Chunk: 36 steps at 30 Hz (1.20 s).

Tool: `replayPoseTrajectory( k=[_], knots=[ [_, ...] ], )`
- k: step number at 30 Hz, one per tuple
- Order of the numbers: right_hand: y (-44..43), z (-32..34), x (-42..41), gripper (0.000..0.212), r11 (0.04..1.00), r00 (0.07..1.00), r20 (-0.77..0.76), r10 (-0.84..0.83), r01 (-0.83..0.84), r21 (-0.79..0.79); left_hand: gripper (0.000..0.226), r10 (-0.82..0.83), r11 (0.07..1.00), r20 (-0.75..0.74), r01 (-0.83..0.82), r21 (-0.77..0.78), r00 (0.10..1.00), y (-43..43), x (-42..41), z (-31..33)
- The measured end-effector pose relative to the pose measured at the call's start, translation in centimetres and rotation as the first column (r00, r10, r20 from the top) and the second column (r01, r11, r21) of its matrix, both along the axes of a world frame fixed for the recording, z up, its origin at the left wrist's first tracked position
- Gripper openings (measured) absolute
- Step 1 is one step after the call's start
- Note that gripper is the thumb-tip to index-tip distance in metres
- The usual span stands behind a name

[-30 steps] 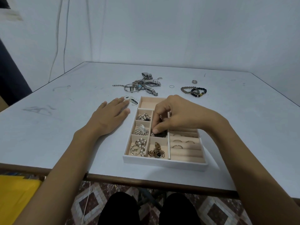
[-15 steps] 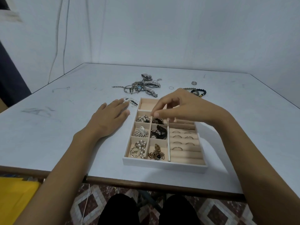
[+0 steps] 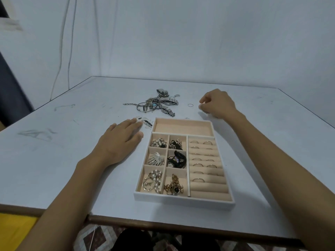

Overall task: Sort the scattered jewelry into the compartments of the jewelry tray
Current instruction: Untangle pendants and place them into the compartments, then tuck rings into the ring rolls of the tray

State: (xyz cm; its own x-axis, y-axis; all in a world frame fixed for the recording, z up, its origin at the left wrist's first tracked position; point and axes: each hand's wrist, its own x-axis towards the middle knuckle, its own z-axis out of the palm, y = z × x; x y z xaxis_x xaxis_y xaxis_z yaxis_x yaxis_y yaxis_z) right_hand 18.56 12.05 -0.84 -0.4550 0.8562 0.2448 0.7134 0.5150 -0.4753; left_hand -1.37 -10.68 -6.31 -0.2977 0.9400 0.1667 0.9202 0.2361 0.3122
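From the head camera we look down on a pale table [image 3: 54, 160] with the jewelry tray [image 3: 183, 202] near its front edge. Any marks on the pieces are too small for us to read.

The left hand [image 3: 121, 140] lies flat on the table, fingers straight and holding nothing, just beside the tray's left wall. At its fingertips is a small clear item with a dark part [image 3: 146, 122]; we cannot make out what it is.

The right hand [image 3: 217, 104] is on the table beyond the tray's far right corner. Its fingers are curled downward, and they hide whatever lies under them, so we cannot tell whether it has hold of anything.

Scattered jewelry remains on the table: a tangled silver pile [image 3: 155, 105] of watch bands, rings and chain beyond the tray, its pieces overlapping too much to separate, and a thin loose ring [image 3: 190, 105] between the pile and the right hand.

In the tray, the left compartments hold pearl clusters [image 3: 158, 143], a silver fan-shaped piece [image 3: 156, 159], a black piece [image 3: 177, 159] and gold chain [image 3: 174, 185]. The right section's rolls carry thin rings [image 3: 204, 161].

A yellow object [image 3: 10, 230] is cut off at lower left.
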Motion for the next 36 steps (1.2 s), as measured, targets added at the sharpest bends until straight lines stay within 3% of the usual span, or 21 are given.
replayPoseTrajectory(
  k=[3, 6, 11, 16, 24, 29, 36],
  knots=[
    [1.3, -1.2, -1.8, 0.032, 0.997, 0.991, 0.131, 0.008, -0.017, 0.074, 0.079, 0.048, 0.997, -0.038, -0.046, 0.062, 0.998, 0.6, -0.4, 0.4],
    [1.8, -2.6, -3.2, 0.036, 0.987, 0.964, 0.264, -0.012, -0.031, 0.158, 0.050, 0.147, 0.985, -0.036, -0.143, 0.098, 0.988, 2.1, -0.7, 1.5],
    [3.0, -3.4, -4.0, 0.029, 0.972, 0.946, 0.320, -0.055, -0.023, 0.234, 0.021, 0.222, 0.971, 0.036, -0.224, 0.080, 0.974, 5.8, -2.1, 3.8],
    [3.9, -2.3, -4.4, 0.014, 0.993, 0.991, 0.132, -0.012, -0.004, 0.118, 0.019, 0.241, 0.965, -0.060, -0.233, 0.123, 0.969, 9.8, -2.6, 5.6],
    [5.0, -2.0, -5.2, 0.016, 1.000, 0.986, 0.167, 0.025, -0.025, -0.002, 0.026, 0.147, 0.985, -0.214, -0.123, 0.122, 0.966, 18.8, -1.4, 5.8],
    [5.1, -2.2, -5.0, 0.012, 0.999, 0.993, 0.109, 0.035, -0.033, -0.017, 0.025, 0.139, 0.990, -0.359, -0.123, 0.068, 0.923, 22.5, -0.7, 4.5],
    [5.3, -2.0, -4.9, 0.012, 0.997, 0.995, 0.082, 0.051, -0.046, -0.060, 0.022, 0.171, 0.983, -0.453, -0.184, 0.015, 0.875, 24.8, -0.9, 4.5]
  ],
)
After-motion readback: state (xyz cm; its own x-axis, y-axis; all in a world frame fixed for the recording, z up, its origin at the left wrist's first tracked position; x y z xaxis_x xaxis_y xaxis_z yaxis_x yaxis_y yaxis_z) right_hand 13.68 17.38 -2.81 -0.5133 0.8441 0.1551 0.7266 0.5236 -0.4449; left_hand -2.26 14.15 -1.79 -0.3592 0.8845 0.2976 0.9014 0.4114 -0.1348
